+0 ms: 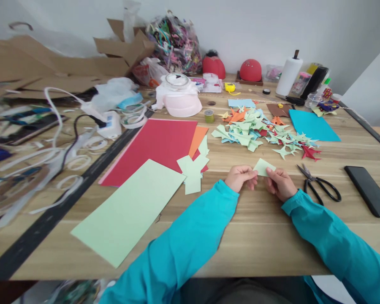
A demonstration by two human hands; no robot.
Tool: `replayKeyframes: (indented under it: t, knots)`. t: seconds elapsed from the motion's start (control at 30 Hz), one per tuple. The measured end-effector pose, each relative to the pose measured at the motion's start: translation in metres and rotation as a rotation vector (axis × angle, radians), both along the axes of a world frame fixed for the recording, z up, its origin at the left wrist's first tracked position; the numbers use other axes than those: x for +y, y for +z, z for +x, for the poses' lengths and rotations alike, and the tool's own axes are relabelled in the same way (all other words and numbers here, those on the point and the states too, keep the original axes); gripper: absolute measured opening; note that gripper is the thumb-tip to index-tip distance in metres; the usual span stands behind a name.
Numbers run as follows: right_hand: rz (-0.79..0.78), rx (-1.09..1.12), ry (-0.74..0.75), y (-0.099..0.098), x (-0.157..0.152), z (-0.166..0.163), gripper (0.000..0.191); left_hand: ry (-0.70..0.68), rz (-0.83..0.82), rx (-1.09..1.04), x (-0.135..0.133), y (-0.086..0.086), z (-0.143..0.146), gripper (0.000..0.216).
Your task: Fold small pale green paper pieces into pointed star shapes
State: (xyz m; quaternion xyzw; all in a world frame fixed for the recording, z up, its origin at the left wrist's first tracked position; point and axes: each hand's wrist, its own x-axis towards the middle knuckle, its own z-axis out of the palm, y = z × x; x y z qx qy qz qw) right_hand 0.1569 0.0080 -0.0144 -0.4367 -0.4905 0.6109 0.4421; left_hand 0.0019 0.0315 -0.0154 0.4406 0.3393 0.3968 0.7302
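Between both hands is a small piece of light green paper [263,166], held just above the wooden table. My left hand [241,176] pinches its left corner between thumb and fingers. The right edge is pinched by my right hand [280,182]. Beyond them lies a pile of folded paper shapes [245,126], mostly light green with some orange, red and blue. Scissors with black handles [318,182] rest to the right of my right hand. Left of my left hand are several cut light green squares [193,173], overlapping, and a large light green sheet [129,211].
Red sheets [155,147] and an orange sheet [198,140] lie at centre-left, a blue sheet [313,125] at back right. A black phone [369,190] is at the right. Cables [55,114] and a power strip [109,125] clutter the left. A cardboard box [60,63] stands behind.
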Motion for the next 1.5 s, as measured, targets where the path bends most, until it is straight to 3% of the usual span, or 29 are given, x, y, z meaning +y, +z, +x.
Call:
replayKeyframes:
  t: [0.5, 0.93, 1.5]
  knots:
    - [0.027, -0.068, -0.049, -0.003, 0.000, 0.000, 0.046, 0.025, -0.044, -0.065, 0.001, 0.001, 0.001, 0.035]
    - [0.144, -0.341, 0.095, 0.010, -0.007, -0.004, 0.041, -0.077, 0.163, 0.097, -0.007, 0.005, 0.002, 0.046]
    - [0.128, -0.249, 0.044, 0.006, -0.006, -0.004, 0.037, -0.017, 0.107, 0.042, -0.002, 0.003, 0.002, 0.041]
